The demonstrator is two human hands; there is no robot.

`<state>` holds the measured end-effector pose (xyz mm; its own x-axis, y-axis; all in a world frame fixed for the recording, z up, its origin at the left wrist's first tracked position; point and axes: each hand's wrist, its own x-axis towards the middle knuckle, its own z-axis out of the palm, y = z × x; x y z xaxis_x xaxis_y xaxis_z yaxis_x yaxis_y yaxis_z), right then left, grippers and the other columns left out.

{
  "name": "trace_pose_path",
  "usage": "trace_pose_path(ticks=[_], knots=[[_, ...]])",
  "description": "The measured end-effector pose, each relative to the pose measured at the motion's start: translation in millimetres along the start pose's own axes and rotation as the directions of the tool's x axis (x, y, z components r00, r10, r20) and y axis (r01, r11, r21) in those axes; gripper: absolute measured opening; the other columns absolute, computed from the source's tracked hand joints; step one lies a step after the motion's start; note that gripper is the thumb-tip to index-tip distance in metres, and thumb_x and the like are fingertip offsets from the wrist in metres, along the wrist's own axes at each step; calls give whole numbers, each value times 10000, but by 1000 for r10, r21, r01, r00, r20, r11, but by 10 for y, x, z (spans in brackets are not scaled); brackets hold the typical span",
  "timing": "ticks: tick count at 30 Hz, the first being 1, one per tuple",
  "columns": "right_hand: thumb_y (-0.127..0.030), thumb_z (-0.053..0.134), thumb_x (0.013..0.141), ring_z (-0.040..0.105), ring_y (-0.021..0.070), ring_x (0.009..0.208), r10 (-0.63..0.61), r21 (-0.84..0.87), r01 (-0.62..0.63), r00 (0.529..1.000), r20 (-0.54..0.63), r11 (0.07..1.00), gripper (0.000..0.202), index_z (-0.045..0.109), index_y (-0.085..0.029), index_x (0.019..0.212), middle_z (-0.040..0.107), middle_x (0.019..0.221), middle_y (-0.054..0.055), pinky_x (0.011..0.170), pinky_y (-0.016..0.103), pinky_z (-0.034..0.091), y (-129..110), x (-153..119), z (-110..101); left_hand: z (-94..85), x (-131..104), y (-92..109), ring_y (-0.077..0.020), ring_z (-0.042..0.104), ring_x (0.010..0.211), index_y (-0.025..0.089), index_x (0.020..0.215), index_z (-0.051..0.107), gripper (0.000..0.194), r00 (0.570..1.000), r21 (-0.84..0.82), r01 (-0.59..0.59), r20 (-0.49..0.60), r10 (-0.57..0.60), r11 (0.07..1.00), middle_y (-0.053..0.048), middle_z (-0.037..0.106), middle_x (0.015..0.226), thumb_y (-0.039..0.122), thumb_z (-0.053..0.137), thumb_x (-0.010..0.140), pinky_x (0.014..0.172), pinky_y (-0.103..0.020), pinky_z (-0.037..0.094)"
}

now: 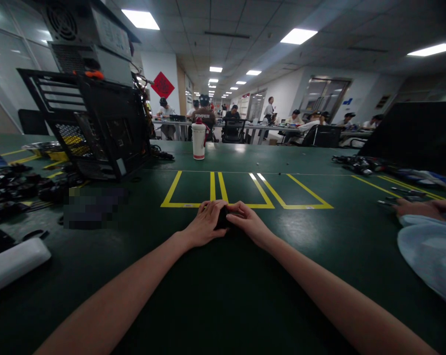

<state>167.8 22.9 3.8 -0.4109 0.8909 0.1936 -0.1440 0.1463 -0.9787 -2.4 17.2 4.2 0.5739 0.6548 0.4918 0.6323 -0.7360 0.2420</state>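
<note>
Both hands meet over the green tabletop [223, 296], just in front of the yellow tape outlines [245, 206]. My left hand [205, 223] is curled round a small black object [222, 220], with the fingers over its top and the thumb along its near side. From the other side, my right hand [247, 222] is closed with its fingertips against the same object. Most of it is hidden by the fingers, and it is too dark for me to name its kind.
Left stands an open black computer case [108, 133] with power supplies on top, near dark cables [19, 185] and a white object [16, 266]. A white cup [198, 140] stands behind the tape. At right are a co-worker's hand [418, 209] and sleeve, beside metal tools.
</note>
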Motion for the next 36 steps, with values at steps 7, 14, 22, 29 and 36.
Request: trace_pose_path(ticks=[7, 14, 22, 29, 36], knots=[[-282, 630, 663, 545, 165, 914, 76, -50, -80, 995, -71, 996, 283, 538, -206, 919, 577, 975, 24, 843, 350, 404, 22, 42, -17, -11, -1, 11, -240, 337, 1145, 193, 1216, 208, 614, 1000, -11, -2, -1, 2, 1000, -95, 371, 1204, 278, 564, 723, 971, -416, 223], [-202, 675, 609, 547, 149, 927, 3, -25, -2, 999, 54, 1000, 290, 506, -224, 844, 564, 966, -8, 845, 332, 408, -27, 10, -29, 8, 3, 1, -236, 342, 1144, 202, 1214, 209, 631, 1000, -11, 6, 5, -6, 1000, -84, 379, 1195, 249, 577, 703, 976, -419, 219], [-270, 629, 661, 550, 159, 889, 49, -82, -56, 995, -86, 995, 259, 538, -196, 892, 575, 933, 19, 853, 355, 393, 19, 59, -14, 3, 4, 8, -233, 341, 1142, 193, 1216, 214, 610, 1000, -5, 7, -2, -7, 1000, -90, 380, 1196, 264, 563, 722, 975, -413, 224], [-186, 672, 613, 552, 143, 900, -11, -9, 12, 996, 90, 1000, 309, 506, -231, 871, 560, 949, -15, 832, 323, 416, -24, 24, -41, 13, -3, -9, -235, 346, 1137, 201, 1216, 205, 641, 1000, -1, 8, 8, -8, 1000, -86, 382, 1197, 251, 580, 699, 970, -416, 225], [-284, 614, 680, 538, 154, 899, 8, -97, -15, 998, -63, 995, 244, 529, -217, 899, 570, 946, 14, 841, 344, 410, 15, 41, -11, -4, 2, 1, -234, 357, 1131, 206, 1212, 212, 610, 1000, -15, 10, 1, -10, 1000, -85, 390, 1187, 263, 562, 716, 964, -419, 233]])
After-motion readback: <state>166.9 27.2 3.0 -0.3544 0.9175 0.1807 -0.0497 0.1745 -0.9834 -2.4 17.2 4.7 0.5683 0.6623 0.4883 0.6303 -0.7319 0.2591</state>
